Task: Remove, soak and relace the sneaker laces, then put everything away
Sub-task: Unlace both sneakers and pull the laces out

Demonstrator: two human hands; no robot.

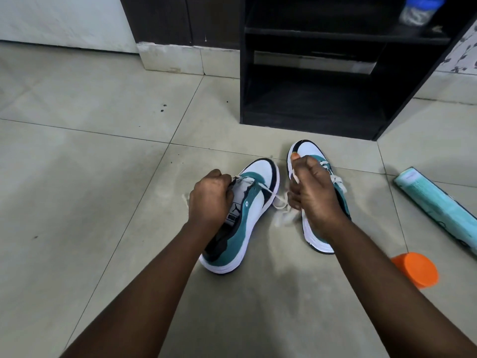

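White lace (268, 193): strung taut from the left sneaker (247, 202) on the floor tiles, its long axis running sideways between your fists. Left hand (210, 198) pinches one end at the eyelets; right hand (313, 188) grips the other, above the laced right sneaker (312, 151).

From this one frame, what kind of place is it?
Probably a room at home: tiled floor, a dark open shelf unit by the wall, and a pair of sneakers on the floor.
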